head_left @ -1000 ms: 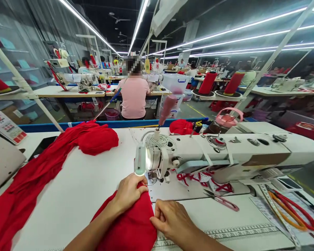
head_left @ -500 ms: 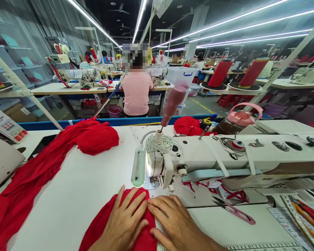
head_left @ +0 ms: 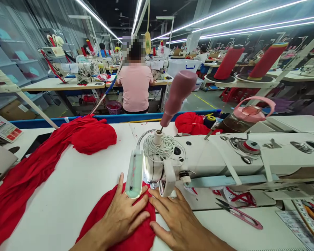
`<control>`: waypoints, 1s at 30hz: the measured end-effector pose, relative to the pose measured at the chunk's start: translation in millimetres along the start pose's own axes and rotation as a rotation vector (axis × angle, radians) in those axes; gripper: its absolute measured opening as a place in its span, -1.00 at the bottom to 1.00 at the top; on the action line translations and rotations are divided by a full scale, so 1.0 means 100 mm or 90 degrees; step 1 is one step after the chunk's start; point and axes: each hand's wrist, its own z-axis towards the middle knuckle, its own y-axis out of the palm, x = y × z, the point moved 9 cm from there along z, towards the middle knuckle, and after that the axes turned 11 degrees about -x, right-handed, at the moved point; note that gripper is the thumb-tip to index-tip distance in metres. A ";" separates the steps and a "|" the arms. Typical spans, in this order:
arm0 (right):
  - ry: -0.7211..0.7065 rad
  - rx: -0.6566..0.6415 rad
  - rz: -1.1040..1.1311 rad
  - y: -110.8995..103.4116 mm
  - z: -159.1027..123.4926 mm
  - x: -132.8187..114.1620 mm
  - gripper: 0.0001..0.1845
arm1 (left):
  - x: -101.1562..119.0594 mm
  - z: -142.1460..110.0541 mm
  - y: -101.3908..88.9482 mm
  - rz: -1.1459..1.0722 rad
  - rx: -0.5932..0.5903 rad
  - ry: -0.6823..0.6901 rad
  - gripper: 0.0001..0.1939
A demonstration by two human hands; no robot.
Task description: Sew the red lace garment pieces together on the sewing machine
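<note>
Red fabric [head_left: 143,235] lies flat in front of the sewing machine [head_left: 159,164], its far edge reaching the presser foot area. My left hand [head_left: 127,212] rests on the fabric with fingers spread, its fingertips partly behind the small lit lamp [head_left: 134,174]. Over the fabric's right edge lies my right hand [head_left: 170,212], fingers stretched out and fingertips close to the needle area. The machine's head hides some of the right fingers. Both palms face down, and neither hand grips anything.
A long heap of red fabric [head_left: 94,137] runs down the left side. Thread snips [head_left: 239,212] lie right of my right hand. A pink-handled screwdriver [head_left: 178,97] stands upright on the machine head. Behind it are a pink-lidded jug [head_left: 248,113] and a seated person [head_left: 135,87].
My hands went from pinching the fabric's edge to lying flat on it, fingers spread. Hands and fabric have moved forward to the presser foot. The view has shifted closer to the machine.
</note>
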 end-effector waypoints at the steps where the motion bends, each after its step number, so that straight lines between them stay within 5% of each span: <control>1: 0.005 0.008 -0.001 -0.01 -0.01 0.01 -0.49 | -0.01 0.02 0.02 -0.012 -0.011 0.008 -0.73; 23: 0.028 0.086 -0.017 -0.01 -0.03 0.06 -0.52 | -0.07 0.00 0.10 -0.009 0.017 -0.060 -0.72; 30: -0.029 0.137 0.017 -0.06 -0.11 0.00 -0.78 | -0.13 -0.04 0.16 -0.034 0.025 -0.083 -0.73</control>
